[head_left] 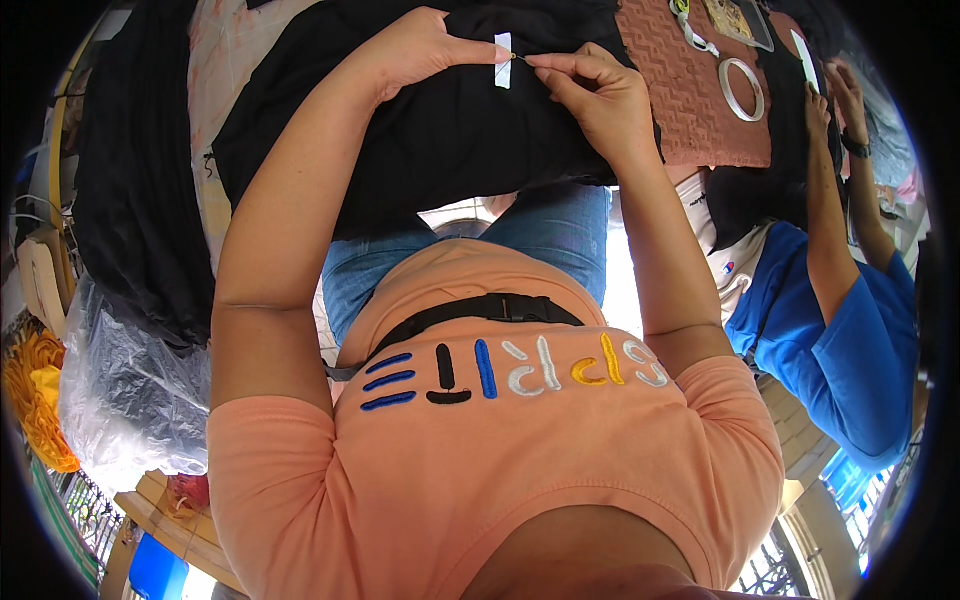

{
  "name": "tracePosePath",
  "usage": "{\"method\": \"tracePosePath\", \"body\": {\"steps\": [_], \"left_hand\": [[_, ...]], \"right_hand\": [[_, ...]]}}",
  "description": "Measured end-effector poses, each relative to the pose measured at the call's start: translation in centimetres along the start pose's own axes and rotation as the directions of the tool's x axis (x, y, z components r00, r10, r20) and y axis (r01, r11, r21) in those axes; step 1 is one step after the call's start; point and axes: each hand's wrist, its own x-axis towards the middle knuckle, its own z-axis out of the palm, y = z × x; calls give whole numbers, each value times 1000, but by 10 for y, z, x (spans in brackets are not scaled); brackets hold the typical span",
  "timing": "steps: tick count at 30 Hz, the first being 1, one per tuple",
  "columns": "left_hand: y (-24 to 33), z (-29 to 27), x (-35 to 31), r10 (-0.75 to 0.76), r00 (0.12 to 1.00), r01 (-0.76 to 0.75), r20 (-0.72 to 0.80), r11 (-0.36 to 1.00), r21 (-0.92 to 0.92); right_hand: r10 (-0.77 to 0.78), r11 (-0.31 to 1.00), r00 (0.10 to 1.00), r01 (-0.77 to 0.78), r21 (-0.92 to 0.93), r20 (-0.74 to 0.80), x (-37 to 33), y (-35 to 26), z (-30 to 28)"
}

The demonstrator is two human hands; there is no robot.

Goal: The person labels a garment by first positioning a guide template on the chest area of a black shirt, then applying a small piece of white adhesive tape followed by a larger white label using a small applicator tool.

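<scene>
Peach shirt [480, 455], foreground; upper centre, white strip [503, 76] (narrow, rectangular) on black cloth [440, 140], left grip [420, 52] thumbing it, closure unclear; right grip [610, 98] pinching thin pin-like piece [519, 58] alongside.

Wooden bench [795, 420], dark metal grille [88, 505]

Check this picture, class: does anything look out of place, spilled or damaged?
Nothing clearly stands out. The white strip lies on the black cloth, touched by the left hand; the right hand pinches a thin item beside it. No spill or tear shows.
</scene>
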Motion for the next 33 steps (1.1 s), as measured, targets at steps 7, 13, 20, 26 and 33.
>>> {"method": "tracePosePath", "body": {"steps": [7,13,20,26,33], "left_hand": [[1,0,-3,8,1000,-8,4,1000,6],[-2,-3,-6,8,1000,-9,19,999,32],[-1,-4,-6,23,999,-26,31,996,81],[-9,0,-1,30,999,-29,-27,998,47],[-14,1,2,115,993,-115,-32,993,1]], "right_hand": [[-1,1000,1000,1,5,13,-1,-2,1],[9,996,1000,-12,91,29,-1,0,5],[32,994,998,-37,105,47,5,7,7],[-76,982,997,73,-173,-12,3,-18,15],[-332,844,943,301,-444,8,6,-36,19]]}}
